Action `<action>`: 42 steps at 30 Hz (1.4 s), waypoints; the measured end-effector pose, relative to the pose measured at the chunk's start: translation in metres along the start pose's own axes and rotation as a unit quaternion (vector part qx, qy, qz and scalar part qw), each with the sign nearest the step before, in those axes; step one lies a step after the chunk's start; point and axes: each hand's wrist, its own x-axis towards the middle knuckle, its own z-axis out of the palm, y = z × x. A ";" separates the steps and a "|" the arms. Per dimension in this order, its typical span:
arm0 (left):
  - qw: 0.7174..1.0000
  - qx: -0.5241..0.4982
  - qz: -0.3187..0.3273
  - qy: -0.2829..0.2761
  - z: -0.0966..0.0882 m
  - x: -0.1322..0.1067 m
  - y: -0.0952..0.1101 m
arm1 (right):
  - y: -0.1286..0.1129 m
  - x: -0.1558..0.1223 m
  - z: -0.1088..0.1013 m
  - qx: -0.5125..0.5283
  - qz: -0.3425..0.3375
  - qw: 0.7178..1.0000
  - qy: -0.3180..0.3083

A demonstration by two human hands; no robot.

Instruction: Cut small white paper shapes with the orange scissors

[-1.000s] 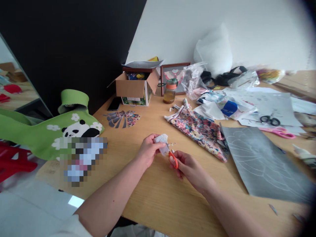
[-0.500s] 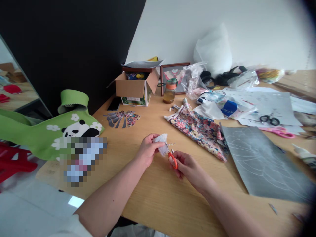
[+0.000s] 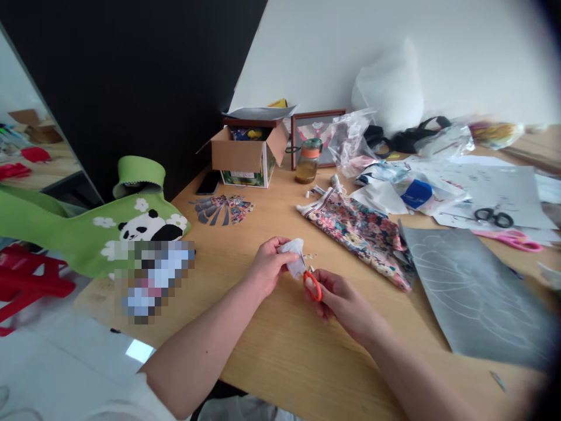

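Observation:
Pinched between the thumb and fingers of my left hand (image 3: 272,266) is a small pale grey-white piece of fabric (image 3: 294,257). My right hand (image 3: 335,292) is closed around orange-handled scissors (image 3: 312,286), its thumb in a handle loop. The scissor blades lie at the right edge of the piece, partly hidden by it. Tiny white scraps (image 3: 310,257) are on the table just beyond the blades. Further right lies a folded floral cloth (image 3: 357,234), beside a grey sheet with white petal-like lines (image 3: 464,292).
Cut floral and grey pieces (image 3: 223,209) lie in a fan at the back left, near a phone (image 3: 208,183). Behind stand an open cardboard box (image 3: 241,155) and a bottle (image 3: 307,164). Black scissors (image 3: 494,217) and pink scissors (image 3: 517,240) rest at the right.
The view has shifted slightly, so most things appear a little further right. The scissors remain at the fabric piece's right edge, their handle loops appearing a little wider.

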 end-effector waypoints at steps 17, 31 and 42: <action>1.000 -0.005 -0.009 0.005 -0.001 0.003 -0.003 | 0.006 0.003 -0.004 -0.006 0.017 1.000 -0.004; 0.999 -0.021 -0.029 -0.011 -0.002 0.004 -0.004 | 0.005 0.005 -0.007 0.042 0.037 0.998 -0.012; 1.000 -0.018 -0.022 0.000 -0.002 0.006 -0.004 | 0.009 0.006 -0.010 0.034 0.037 0.998 -0.027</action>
